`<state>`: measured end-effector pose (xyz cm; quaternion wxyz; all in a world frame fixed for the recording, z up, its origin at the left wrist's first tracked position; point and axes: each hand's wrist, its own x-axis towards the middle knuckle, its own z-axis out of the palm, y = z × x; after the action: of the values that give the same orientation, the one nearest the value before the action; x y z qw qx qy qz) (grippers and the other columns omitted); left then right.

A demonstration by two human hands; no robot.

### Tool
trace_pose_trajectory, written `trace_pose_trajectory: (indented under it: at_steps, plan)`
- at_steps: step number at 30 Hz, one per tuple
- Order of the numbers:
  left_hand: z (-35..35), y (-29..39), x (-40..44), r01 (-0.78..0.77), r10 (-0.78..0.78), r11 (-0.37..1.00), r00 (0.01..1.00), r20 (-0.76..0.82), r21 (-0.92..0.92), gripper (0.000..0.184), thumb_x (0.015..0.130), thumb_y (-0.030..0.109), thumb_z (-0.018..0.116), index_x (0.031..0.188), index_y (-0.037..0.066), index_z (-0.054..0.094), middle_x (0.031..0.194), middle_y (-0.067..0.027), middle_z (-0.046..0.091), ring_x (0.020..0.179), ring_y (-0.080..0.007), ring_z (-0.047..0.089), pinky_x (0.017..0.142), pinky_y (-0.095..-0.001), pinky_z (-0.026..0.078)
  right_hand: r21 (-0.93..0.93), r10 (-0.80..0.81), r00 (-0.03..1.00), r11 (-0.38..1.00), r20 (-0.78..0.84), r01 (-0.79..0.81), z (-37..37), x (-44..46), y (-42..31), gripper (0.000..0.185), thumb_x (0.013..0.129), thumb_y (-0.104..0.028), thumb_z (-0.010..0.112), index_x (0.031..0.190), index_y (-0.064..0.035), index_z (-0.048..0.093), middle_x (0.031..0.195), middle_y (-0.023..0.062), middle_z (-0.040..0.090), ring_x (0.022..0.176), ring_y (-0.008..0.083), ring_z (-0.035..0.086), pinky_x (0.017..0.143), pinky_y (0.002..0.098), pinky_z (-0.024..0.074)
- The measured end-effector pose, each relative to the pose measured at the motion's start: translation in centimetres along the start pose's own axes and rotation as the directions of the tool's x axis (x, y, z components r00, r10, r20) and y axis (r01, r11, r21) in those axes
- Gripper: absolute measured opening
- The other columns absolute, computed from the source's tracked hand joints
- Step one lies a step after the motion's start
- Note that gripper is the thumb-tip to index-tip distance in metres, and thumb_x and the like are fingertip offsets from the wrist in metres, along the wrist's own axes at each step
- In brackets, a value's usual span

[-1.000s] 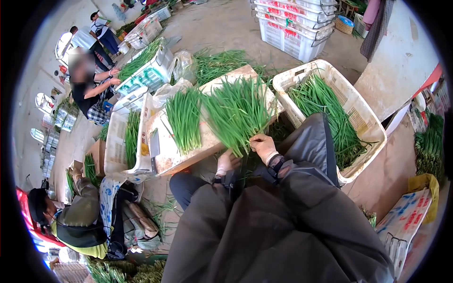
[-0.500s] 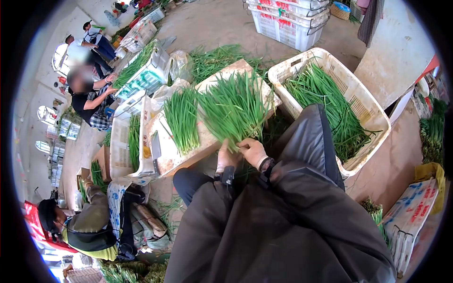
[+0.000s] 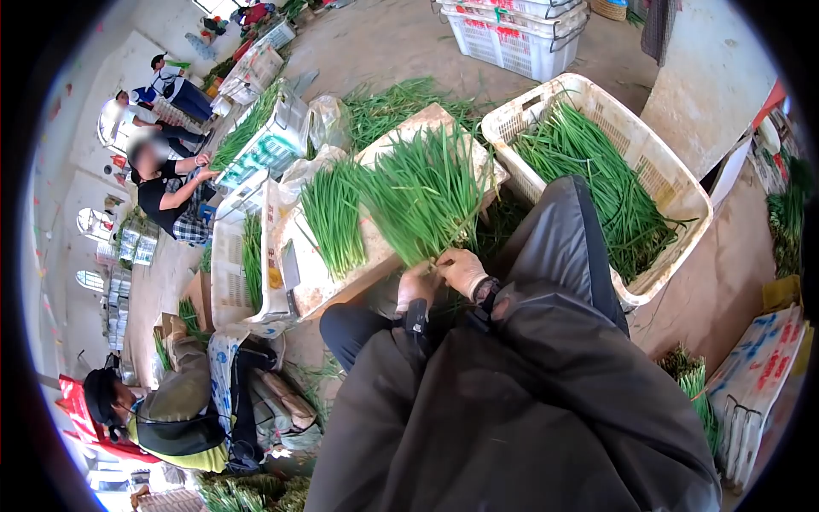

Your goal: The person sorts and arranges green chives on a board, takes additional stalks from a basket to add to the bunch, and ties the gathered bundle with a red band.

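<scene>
A loose bunch of green chives (image 3: 422, 200) fans out over the near edge of a pale board (image 3: 320, 297), its stem ends toward me. My left hand (image 3: 416, 286) is closed round the lower stems. Beside it, my right hand (image 3: 463, 271) pinches at the stem ends, with the fingertips of both hands close together. Both hands seem to wear thin pale gloves. To the left on the board lies a neater bundle of chives (image 3: 333, 222). A flat blade (image 3: 291, 266) rests at the board's left edge.
A white crate (image 3: 687, 192) with more chives stands at my right knee, and another crate (image 3: 230, 282) is left of the board. Loose greens (image 3: 397, 111) lie behind it. Stacked crates (image 3: 512, 43) stand farther back. Co-workers (image 3: 166, 192) sit at the left.
My hands stay together at the stem ends, the right one slightly higher on them. The view has shifted a little, and a co-worker at the far left has changed posture.
</scene>
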<state>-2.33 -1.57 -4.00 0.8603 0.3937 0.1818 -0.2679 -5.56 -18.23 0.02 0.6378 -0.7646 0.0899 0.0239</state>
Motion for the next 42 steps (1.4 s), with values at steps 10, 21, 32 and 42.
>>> trace_pose_trajectory:
  at_steps: [10, 21, 32, 42]
  plan:
    - [2.5, 0.5, -2.7, -0.096, 0.096, 0.995, 0.995, -0.028, 0.031, 0.029, 0.097, 0.008, 0.062, 0.125, 0.002, 0.057, 0.119, -0.012, 0.065, 0.11, -0.0281, 0.063, 0.096, -0.0416, 0.053, 0.204, 0.16, 0.977, 0.961, 0.141, -0.187, -1.3, 0.4, -2.2, 0.019, 0.09, -0.016, 0.067, 0.096, 0.0002, 0.074, 0.077, 0.0129, 0.074, 0.061, 0.0224, 0.07, 0.059, 0.0334, 0.0571]
    - [2.1, 0.2, -3.9, -0.047, 0.047, 0.992, 0.999, 0.004, 0.113, 0.032, 0.093, 0.003, 0.063, 0.125, 0.011, 0.061, 0.108, -0.0033, 0.068, 0.095, -0.0196, 0.065, 0.085, -0.0368, 0.05, -0.118, -0.139, 0.96, 0.987, -0.245, 0.113, -1.0, 1.7, -1.8, 0.024, 0.089, -0.032, 0.068, 0.099, -0.0107, 0.075, 0.091, 0.0194, 0.073, 0.089, 0.0403, 0.07, 0.079, 0.0466, 0.0559]
    - [3.7, 0.4, -4.8, -0.073, 0.072, 0.991, 0.997, 0.018, 0.109, 0.03, 0.094, 0.005, 0.063, 0.124, 0.01, 0.062, 0.108, -0.0032, 0.072, 0.095, -0.0193, 0.067, 0.086, -0.0361, 0.05, 0.1, 0.029, 0.991, 0.994, 0.13, -0.042, -0.3, 2.3, 0.2, 0.027, 0.089, -0.027, 0.071, 0.097, -0.0005, 0.074, 0.076, 0.0146, 0.071, 0.068, 0.0268, 0.069, 0.066, 0.0377, 0.0547]
    - [2.9, 0.4, -4.2, -0.056, 0.056, 0.998, 0.998, -0.003, 0.018, 0.027, 0.093, 0.008, 0.062, 0.12, 0.007, 0.063, 0.109, -0.0072, 0.071, 0.099, -0.0231, 0.066, 0.09, -0.0387, 0.051, 0.463, 0.085, 0.942, 0.854, 0.325, -0.237, -1.5, 1.2, -1.6, 0.012, 0.093, -0.014, 0.071, 0.091, -0.002, 0.071, 0.069, 0.0036, 0.062, 0.055, 0.013, 0.054, 0.051, 0.0275, 0.0429]
